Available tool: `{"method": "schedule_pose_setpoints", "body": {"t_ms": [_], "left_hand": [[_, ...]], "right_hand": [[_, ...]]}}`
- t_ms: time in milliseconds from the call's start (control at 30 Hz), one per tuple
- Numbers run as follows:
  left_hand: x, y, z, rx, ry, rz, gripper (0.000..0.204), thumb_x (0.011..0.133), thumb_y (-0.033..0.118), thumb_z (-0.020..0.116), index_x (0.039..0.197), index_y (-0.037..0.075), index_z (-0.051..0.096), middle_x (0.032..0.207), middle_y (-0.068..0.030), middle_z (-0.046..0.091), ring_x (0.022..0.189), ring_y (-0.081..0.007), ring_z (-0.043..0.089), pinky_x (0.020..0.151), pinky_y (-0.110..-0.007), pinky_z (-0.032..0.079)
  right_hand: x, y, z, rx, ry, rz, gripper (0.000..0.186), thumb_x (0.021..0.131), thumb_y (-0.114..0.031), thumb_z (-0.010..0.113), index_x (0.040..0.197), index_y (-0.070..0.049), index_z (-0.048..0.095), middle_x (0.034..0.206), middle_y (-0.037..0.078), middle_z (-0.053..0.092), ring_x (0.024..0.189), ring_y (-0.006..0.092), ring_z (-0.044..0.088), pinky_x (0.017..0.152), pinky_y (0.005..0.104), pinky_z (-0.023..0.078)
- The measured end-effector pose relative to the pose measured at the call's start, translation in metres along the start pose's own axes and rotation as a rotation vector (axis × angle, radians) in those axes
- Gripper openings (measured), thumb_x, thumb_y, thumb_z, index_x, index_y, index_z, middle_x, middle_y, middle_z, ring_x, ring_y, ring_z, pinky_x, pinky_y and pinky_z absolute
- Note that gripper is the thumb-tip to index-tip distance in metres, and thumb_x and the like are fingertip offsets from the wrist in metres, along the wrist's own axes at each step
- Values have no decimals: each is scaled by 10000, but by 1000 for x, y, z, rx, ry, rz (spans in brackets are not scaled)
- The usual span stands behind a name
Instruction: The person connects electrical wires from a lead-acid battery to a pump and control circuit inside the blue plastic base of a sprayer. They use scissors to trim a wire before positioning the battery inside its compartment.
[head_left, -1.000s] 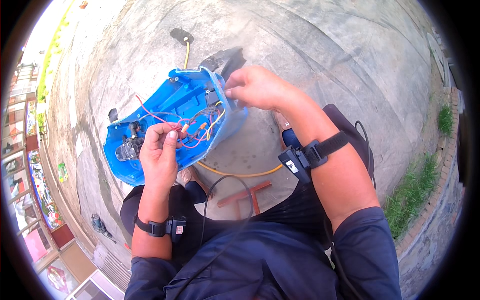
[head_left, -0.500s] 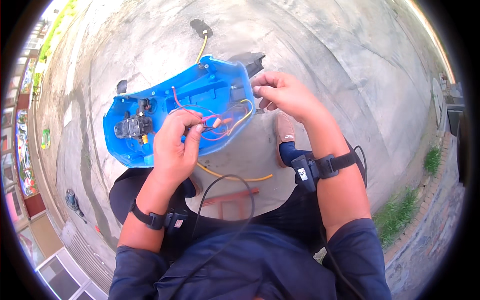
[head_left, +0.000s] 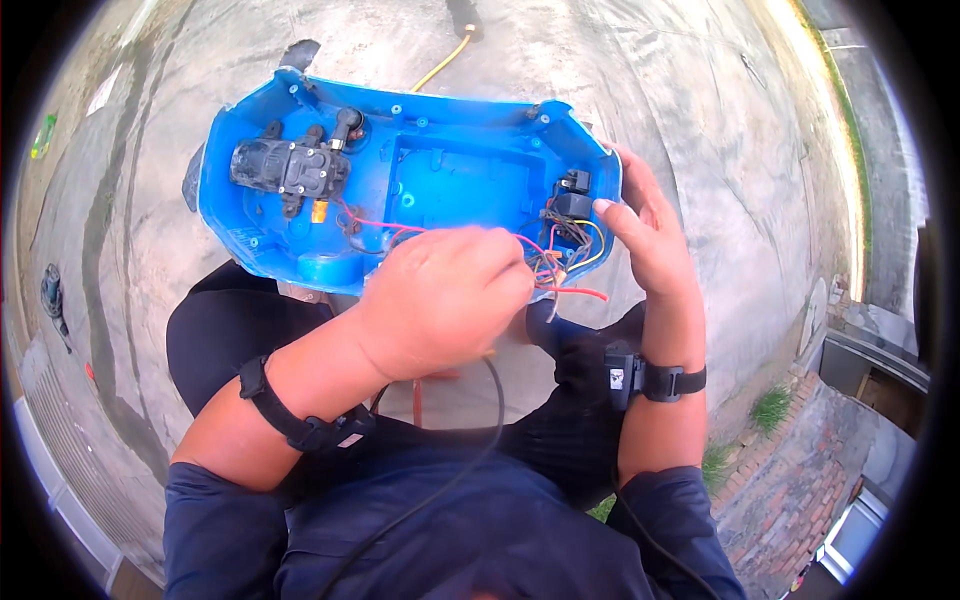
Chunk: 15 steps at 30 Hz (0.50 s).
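An open blue plastic housing (head_left: pixel 460 190) lies tilted across my knees, its hollow side up. A black motor pump (head_left: pixel 290 168) with an orange-yellow fitting (head_left: pixel 319 211) sits in its left end. Small black electrical parts (head_left: pixel 573 205) and a tangle of wires (head_left: pixel 572 240) fill the right end. My left hand (head_left: pixel 450 290) is closed over the near rim, on the red and dark wires, though its fingertips are hidden. With fingers behind and thumb on the rim, my right hand (head_left: pixel 652 225) grips the housing's right end. A loose red wire end (head_left: pixel 580 292) sticks out past the near edge.
A yellow hose (head_left: pixel 443 62) runs from beyond the housing over the concrete ground (head_left: pixel 720 120). A dark tool-like object (head_left: pixel 54 300) lies far left. Black cable (head_left: pixel 500 400) loops before my torso. Brick paving (head_left: pixel 800 450) and grass (head_left: pixel 770 408) edge the right.
The housing has turned more level and come round to face me. My right hand has closed on its right end; my left hand has moved right along the wires.
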<state>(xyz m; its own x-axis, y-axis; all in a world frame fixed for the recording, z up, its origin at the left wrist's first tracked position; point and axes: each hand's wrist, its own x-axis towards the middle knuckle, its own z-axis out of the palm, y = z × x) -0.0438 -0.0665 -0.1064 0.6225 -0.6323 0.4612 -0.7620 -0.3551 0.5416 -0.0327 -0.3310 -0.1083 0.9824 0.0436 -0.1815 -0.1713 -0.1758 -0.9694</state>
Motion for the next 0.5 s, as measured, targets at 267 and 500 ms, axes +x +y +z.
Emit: {"method": "schedule_pose_setpoints", "body": {"t_ms": [267,500], "left_hand": [[-7,-6,3,5,-37,24,133,803,165,740,875,82,664,888,-44,603,747,-220,648,633,-345,535],[-8,-5,8,11,21,34,106,780,181,662,793,105,590,800,-44,524,736,-212,619,621,-346,534]], "right_hand": [[7,6,17,-146,95,69,610,864,-38,716,1426,44,496,1181,81,660,1076,138,629,957,309,520],[7,3,20,-57,107,123,602,883,-59,711,1434,47,493,1189,96,673,1081,152,637,958,315,527]]}}
